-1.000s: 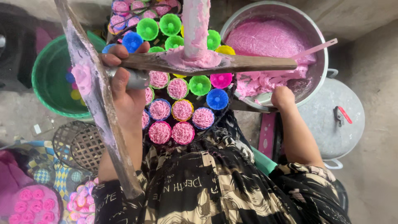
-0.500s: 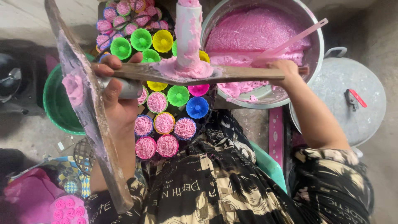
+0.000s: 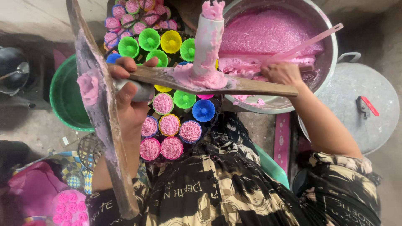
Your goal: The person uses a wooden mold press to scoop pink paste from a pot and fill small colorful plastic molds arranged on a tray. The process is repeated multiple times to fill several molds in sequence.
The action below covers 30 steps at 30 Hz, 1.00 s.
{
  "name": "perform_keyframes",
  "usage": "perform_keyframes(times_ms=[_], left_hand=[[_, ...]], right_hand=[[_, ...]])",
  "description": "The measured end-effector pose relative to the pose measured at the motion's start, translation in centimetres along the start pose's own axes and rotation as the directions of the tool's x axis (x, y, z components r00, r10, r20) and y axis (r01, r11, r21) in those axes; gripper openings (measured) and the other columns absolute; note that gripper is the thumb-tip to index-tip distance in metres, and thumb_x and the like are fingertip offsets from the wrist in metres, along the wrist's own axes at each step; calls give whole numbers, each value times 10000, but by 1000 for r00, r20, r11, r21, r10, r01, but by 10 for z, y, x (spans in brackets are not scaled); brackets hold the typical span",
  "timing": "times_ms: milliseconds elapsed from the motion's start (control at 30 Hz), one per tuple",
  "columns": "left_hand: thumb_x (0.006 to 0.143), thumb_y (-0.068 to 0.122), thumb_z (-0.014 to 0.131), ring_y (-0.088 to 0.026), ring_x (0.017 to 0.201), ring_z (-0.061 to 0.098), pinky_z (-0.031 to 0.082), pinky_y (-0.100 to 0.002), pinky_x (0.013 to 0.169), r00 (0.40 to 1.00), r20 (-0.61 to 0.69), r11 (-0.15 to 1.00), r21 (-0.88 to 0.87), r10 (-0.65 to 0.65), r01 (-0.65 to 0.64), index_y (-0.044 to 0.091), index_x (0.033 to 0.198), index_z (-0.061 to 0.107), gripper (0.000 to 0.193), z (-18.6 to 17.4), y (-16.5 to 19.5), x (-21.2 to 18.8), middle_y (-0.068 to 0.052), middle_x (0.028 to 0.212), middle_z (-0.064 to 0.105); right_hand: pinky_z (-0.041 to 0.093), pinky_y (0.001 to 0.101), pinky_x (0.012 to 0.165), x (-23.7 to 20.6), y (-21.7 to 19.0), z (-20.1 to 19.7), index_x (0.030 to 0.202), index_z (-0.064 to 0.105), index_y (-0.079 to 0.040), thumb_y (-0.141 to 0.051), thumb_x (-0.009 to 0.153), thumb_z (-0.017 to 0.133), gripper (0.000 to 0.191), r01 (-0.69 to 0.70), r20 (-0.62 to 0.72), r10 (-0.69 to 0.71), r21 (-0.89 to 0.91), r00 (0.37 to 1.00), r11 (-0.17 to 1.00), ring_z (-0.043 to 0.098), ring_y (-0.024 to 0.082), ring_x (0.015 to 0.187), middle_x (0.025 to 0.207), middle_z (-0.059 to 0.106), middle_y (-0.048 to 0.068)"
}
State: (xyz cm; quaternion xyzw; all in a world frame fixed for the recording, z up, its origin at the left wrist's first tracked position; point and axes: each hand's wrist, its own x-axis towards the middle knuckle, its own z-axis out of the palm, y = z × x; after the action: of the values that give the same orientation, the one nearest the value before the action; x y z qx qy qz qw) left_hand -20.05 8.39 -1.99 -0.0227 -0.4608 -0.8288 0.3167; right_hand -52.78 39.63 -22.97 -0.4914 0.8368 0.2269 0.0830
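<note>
Left hand (image 3: 130, 100) grips wooden press (image 3: 209, 81) | pink-dough-smeared, cylinder upright

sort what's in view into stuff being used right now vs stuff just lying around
In use:
left hand gripping the wooden press
right hand at the pot of pink dough
tube packed with dough
moulds under the press

Lying about:
green basin
lid
dark ladle
basket

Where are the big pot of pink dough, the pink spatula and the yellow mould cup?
Pot of pink dough (image 3: 333, 62), head view, right rim.
Pink spatula (image 3: 312, 42), head view, mid-handle.
Yellow mould cup (image 3: 171, 41), head view, centre.
</note>
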Motion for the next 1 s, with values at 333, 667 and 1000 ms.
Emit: perform_keyframes(times_ms=[333,667,1000], left_hand=[[1004,111,826,-418,1286,590,478,-566,1157,1000,-9,1000,3,1,-1,96,1162,580,292,-2,1,-8,-51,1228,533],[1001,141,833,-427,1312,617,503,-542,1110,1000,14,1000,16,21,-21,100,1152,600,281,-1,5,-19,-36,1227,559],[970,12,822,-388,1203,673,577,-528,1096,989,142,997,76,-28,17,58,1135,626,260,-21,17,-34,-39,1208,577]], right_hand=[[572,435,661,49,-43,32,1143,742,-198,-310,959,631,242,-74,-63,97,294,993,953,735,278,818,885,747,108],[537,491,847,16,-33,84,1231,741,-186,-311,844,690,410,68,-114,11,663,993,746,697,403,937,1011,741,217],[568,449,717,-122,59,-29,1213,787,-125,-347,840,788,434,-366,356,119,784,927,501,675,285,821,972,781,101]])
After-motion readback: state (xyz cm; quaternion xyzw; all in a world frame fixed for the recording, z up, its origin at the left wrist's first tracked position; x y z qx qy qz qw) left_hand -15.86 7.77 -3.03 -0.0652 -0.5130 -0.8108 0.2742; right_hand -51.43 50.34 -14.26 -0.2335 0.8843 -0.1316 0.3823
